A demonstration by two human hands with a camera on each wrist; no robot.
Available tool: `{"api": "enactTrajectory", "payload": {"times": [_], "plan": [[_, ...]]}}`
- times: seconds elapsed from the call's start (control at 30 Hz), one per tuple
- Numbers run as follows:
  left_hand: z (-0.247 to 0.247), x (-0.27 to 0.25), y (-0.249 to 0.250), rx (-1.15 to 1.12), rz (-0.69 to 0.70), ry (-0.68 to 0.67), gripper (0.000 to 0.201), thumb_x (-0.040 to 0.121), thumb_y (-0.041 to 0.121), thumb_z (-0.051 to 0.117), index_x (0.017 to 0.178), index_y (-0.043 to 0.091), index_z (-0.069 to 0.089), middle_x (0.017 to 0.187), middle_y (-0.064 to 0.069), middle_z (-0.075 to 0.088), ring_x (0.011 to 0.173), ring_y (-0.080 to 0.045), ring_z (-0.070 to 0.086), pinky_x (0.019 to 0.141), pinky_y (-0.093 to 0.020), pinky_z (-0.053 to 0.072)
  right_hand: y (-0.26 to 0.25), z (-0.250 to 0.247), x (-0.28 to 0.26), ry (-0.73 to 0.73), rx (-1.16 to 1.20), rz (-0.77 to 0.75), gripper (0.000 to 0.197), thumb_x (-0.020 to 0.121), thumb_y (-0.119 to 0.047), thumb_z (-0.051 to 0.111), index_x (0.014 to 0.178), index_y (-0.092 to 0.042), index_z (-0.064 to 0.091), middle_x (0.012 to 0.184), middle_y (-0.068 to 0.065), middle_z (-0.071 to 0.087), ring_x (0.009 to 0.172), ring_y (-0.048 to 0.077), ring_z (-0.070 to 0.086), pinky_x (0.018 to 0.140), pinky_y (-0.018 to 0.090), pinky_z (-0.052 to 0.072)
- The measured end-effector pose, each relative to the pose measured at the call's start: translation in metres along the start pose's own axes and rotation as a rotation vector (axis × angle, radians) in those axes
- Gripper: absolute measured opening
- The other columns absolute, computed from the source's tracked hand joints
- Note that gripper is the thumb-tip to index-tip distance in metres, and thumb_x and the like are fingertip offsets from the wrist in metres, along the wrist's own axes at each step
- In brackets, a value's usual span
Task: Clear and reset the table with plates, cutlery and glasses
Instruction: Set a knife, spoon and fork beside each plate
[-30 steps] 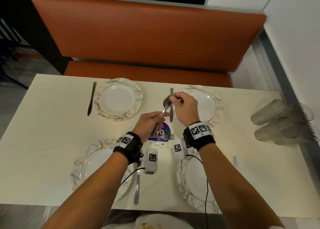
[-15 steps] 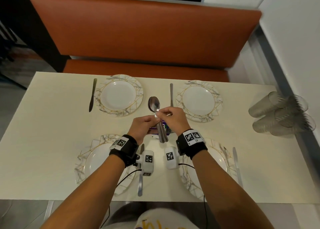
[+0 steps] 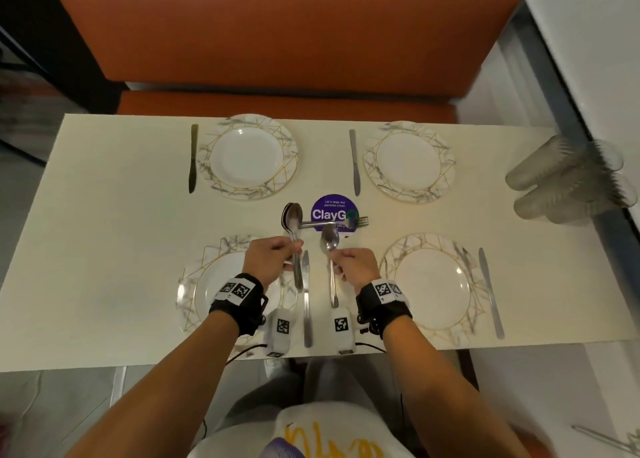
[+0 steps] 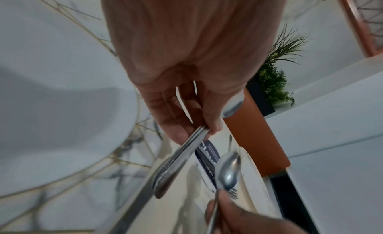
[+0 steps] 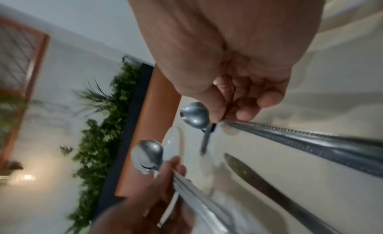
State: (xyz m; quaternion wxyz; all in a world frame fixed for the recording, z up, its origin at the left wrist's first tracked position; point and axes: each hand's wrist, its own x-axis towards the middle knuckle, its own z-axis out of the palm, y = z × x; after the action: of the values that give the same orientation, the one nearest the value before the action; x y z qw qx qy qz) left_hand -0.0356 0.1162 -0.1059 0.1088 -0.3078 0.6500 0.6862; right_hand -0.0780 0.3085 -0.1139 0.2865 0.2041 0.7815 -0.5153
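The left hand (image 3: 273,258) gripped a stack of spoons (image 3: 293,230) by the handles, bowls pointing to the far side, while the right hand (image 3: 356,267) pinched a single spoon (image 3: 330,246) just under its bowl, its handle trailing back toward the wrist. Both hands hovered over the near middle of the desk (image 3: 114,222), close together but not touching, knuckles up and forearms running in from the near edge.

Four plates were already down, two far and two near; the near left plate (image 3: 194,295) lay partly under the left wrist, the near right plate (image 3: 433,284) just right of the right hand. A knife lay beside each plate, the near middle knife (image 3: 306,305) between the two hands. A fork (image 3: 332,222) lay crosswise on the purple sticker (image 3: 334,211) just beyond the hands. The glasses (image 3: 568,180) lay on their side in a pile at the far right edge.

Judging from this, the spoons were being dealt out one at a time. The next move probably called for lowering the single spoon flat beside a plate, in line with its knife, without knocking the knife askew; forks and glasses were yet to be placed.
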Motion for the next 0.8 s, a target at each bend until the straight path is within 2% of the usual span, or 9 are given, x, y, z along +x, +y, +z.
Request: {"api": "enactTrajectory", "payload": {"times": [0.07,0.17,0.27,0.37,0.47,0.6,0.8], "plan": [[-0.011,-0.003,-0.01,0.018,-0.013,0.001,0.014,0.091,0.019,0.079,0.099,0.008,0.081,0.095,-0.012,0.08,0.09,-0.026,0.077,0.071,-0.028,0.062,0.018,0.011,-0.007,0.033,-0.139,-0.002,0.016,0.089,-0.021,0.071,0.075,-0.017,0.077,0.075,0.002,0.073,0.068,0.017,0.065,0.069,0.032,0.055],[-0.021,-0.004,-0.018,0.013,-0.024,0.0,0.015,0.091,0.02,0.079,0.098,0.008,0.081,0.095,-0.012,0.08,0.095,-0.03,0.077,0.076,-0.032,0.063,0.031,0.025,-0.018,0.093,-0.26,-0.037,0.012,0.09,-0.015,0.069,0.084,-0.014,0.08,0.085,-0.002,0.075,0.078,0.014,0.068,0.077,0.027,0.055],[-0.027,-0.006,-0.021,-0.007,-0.024,0.007,0.015,0.09,0.019,0.079,0.099,0.006,0.081,0.095,-0.012,0.08,0.096,-0.03,0.077,0.077,-0.034,0.064,0.036,0.033,-0.024,0.136,-0.35,-0.096,0.011,0.089,-0.013,0.07,0.088,-0.011,0.081,0.086,-0.002,0.075,0.075,0.009,0.062,0.073,0.017,0.045],[-0.029,-0.007,-0.022,-0.015,-0.014,0.0,0.016,0.09,0.02,0.079,0.1,0.006,0.08,0.095,-0.012,0.08,0.096,-0.029,0.077,0.078,-0.036,0.064,0.042,0.037,-0.026,0.185,-0.375,-0.116,0.009,0.088,-0.014,0.074,0.084,-0.008,0.079,0.084,0.003,0.075,0.065,0.006,0.057,0.064,0.014,0.047],[-0.03,-0.007,-0.024,-0.021,-0.008,0.0,0.017,0.09,0.02,0.079,0.099,0.006,0.08,0.095,-0.012,0.08,0.096,-0.03,0.077,0.079,-0.036,0.064,0.049,0.037,-0.026,0.208,-0.422,-0.12,0.01,0.086,-0.018,0.078,0.082,-0.009,0.08,0.083,0.001,0.075,0.065,0.005,0.057,0.062,0.007,0.041],[-0.031,-0.009,-0.023,-0.025,0.005,-0.026,0.017,0.09,0.017,0.079,0.102,0.004,0.08,0.095,-0.015,0.079,0.089,-0.025,0.076,0.076,-0.032,0.064,0.052,0.037,-0.027,0.212,-0.417,-0.13,0.008,0.084,-0.018,0.08,0.081,-0.011,0.082,0.084,0.001,0.077,0.075,0.012,0.065,0.078,0.019,0.049],[-0.031,-0.011,-0.022,-0.003,0.003,-0.046,0.02,0.09,0.018,0.079,0.104,0.004,0.079,0.095,-0.013,0.08,0.087,-0.022,0.076,0.077,-0.032,0.064,0.054,0.037,-0.028,0.218,-0.412,-0.134,0.006,0.083,-0.017,0.081,0.081,-0.011,0.082,0.085,0.001,0.077,0.072,0.008,0.062,0.073,0.015,0.043]]}}
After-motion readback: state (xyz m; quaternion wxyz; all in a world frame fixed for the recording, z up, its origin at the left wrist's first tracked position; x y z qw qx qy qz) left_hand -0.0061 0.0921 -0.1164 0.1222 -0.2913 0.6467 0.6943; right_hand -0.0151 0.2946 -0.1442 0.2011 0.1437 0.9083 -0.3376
